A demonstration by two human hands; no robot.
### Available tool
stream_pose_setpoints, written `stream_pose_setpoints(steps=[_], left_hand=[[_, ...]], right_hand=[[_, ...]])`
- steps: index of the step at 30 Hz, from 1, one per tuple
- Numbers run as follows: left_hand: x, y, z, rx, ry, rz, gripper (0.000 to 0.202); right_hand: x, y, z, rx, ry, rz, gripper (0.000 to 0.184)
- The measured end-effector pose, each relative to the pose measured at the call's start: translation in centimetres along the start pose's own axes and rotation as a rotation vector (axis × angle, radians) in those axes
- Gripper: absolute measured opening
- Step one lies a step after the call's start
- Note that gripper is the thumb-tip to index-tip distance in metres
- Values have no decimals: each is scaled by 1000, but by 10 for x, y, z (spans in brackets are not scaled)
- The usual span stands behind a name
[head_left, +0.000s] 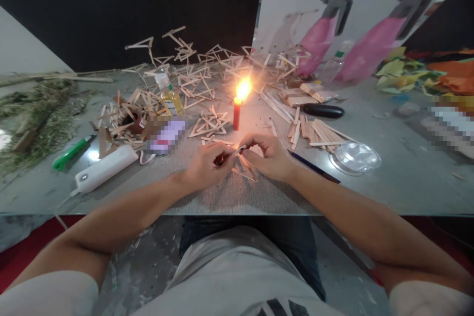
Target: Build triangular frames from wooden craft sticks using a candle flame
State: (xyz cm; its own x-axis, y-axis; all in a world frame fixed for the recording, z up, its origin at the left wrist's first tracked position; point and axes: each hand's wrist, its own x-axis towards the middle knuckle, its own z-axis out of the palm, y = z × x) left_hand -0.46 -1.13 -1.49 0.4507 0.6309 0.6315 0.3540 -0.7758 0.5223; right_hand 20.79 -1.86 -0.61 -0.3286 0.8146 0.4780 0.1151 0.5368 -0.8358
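Observation:
My left hand (209, 164) and my right hand (268, 155) meet at the fingertips above the middle of the table's near part. Both are closed in a pinch on a small, thin, pale piece (240, 149); its kind is too small to make out. Just beyond them a red candle (236, 116) stands upright with a tall bright flame. Thin wooden sticks (244, 174) joined at angles lie under my fingers, partly hidden. A small heap of stick frames (210, 123) rests beyond my left hand.
Loose flat sticks (321, 132), a dark pen-like tool (314, 167) and a clear round lid (355, 157) lie right. A white power bank (106, 169), phone (168, 137) and green-handled cutter (74, 152) lie left. Stick frames, an oil bottle (171, 98) and pink sprayers (319, 39) stand behind.

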Motion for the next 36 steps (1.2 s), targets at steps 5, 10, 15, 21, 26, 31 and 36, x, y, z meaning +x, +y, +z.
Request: stream_pose_setpoints(steps=[5,10,15,21,26,31,36], left_hand=[[-3,-3,2,10,-10,9,12],[-2,-1,3,-24,6,-17,11],[2,4,3,-80,38,-68,11],[2,7,2,-80,62,-85,11],[2,7,1,-103,55,-84,11],[2,5,0,-172,49,-112,11],[2,4,-1,-178,36,-116,10]], right_hand=[[0,5,3,-6,15,12,21],[2,6,3,7,22,-3,20],[2,3,0,36,16,-41,12],[3,7,-2,91,71,-41,16],[8,13,-4,167,63,-21,13],[6,15,-6,157,39,-32,7],[5,13,-6,91,78,-58,6]])
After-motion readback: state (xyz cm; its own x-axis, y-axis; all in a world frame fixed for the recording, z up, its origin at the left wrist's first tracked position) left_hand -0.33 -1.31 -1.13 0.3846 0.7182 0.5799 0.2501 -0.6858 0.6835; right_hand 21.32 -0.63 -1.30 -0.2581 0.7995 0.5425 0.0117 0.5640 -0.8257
